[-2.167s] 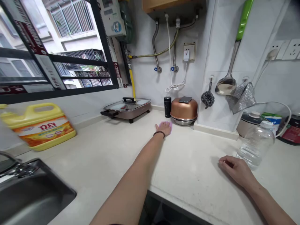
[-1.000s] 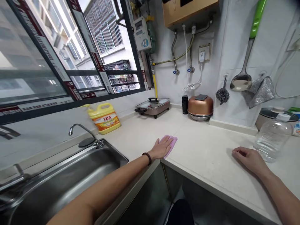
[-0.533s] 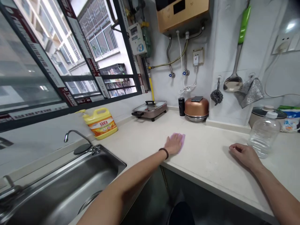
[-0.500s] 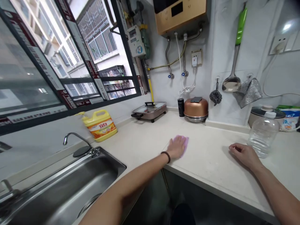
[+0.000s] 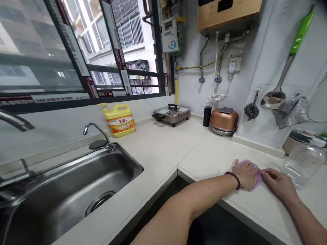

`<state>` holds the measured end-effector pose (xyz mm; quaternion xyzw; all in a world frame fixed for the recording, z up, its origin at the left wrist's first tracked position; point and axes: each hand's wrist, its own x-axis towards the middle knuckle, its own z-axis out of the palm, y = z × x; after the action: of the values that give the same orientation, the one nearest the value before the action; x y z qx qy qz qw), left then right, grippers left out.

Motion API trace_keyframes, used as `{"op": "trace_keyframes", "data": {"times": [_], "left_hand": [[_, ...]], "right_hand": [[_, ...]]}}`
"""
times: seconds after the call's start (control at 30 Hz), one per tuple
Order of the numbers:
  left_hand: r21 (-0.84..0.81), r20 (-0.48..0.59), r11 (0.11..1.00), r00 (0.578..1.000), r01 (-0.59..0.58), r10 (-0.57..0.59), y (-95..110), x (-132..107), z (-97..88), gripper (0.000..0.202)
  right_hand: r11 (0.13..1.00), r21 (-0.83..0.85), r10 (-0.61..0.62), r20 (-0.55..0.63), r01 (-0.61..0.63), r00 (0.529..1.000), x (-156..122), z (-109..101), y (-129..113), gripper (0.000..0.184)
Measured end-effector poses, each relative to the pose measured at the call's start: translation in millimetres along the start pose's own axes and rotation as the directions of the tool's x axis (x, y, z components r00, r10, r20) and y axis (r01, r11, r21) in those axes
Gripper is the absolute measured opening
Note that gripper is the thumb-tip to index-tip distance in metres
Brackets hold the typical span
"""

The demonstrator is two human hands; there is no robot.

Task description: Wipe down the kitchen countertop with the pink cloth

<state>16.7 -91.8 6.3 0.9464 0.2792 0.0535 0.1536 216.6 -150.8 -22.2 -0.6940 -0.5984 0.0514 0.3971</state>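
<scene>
My left hand (image 5: 245, 175), with a dark beaded bracelet at the wrist, lies flat with spread fingers on a thin pinkish-purple cloth (image 5: 258, 180). The cloth is pressed against the white countertop (image 5: 158, 149). Close beside it, my right hand (image 5: 279, 185) rests on the counter with its fingers curled together. Its fingertips meet the cloth's right edge and appear to pinch it. A large clear plastic jug (image 5: 302, 163) stands just behind and to the right of my right hand.
A steel sink (image 5: 76, 190) and a yellow detergent jug (image 5: 121, 120) are at the left. An electric pan (image 5: 172, 115), a black flask (image 5: 207, 115) and a copper-coloured lidded pot (image 5: 223, 120) stand at the back. A spatula (image 5: 274, 98) hangs on the wall. The counter's front edge turns at an inner corner.
My left hand and the cloth have slid right along the counter, up to my right hand. My right hand's fingertips now touch the cloth. The view has turned left.
</scene>
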Motion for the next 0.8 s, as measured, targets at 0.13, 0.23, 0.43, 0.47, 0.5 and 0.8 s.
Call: {"op": "trace_keyframes", "data": {"times": [0.13,0.23,0.43,0.47,0.5,0.8], "left_hand": [[0.01,-0.043,0.999,0.998,-0.041,0.041,-11.6,2.2,-4.4,0.076],[0.042,0.03,0.994,0.995,-0.099,0.097,-16.9,-10.9,-6.6,0.085],[0.064,0.024,0.998,0.999,-0.022,0.021,-46.3,-30.7,-18.1,0.067],[0.066,0.017,0.998,1.0,0.016,-0.017,-56.6,-30.7,-22.3,0.067],[0.066,0.007,0.996,0.998,0.057,-0.057,-68.3,-29.8,-27.2,0.066],[0.06,-0.128,0.923,0.92,0.381,-0.371,-188.4,-1.4,-71.7,0.065]], "right_hand": [[1.0,-0.005,-0.018,0.006,0.018,1.0,-0.2,-1.5,-2.0,0.053],[1.0,-0.002,-0.012,0.037,0.012,0.999,-0.3,-1.6,-4.6,0.053],[1.0,-0.006,0.006,0.043,-0.006,0.999,-1.6,-1.6,-4.3,0.052],[1.0,-0.001,0.005,0.04,-0.005,0.999,-2.3,-1.5,-4.0,0.05],[1.0,0.003,0.007,0.034,-0.007,0.999,-3.1,-1.4,-3.6,0.049],[0.999,-0.035,0.017,0.064,-0.015,0.998,-3.1,0.9,4.7,0.049]]}}
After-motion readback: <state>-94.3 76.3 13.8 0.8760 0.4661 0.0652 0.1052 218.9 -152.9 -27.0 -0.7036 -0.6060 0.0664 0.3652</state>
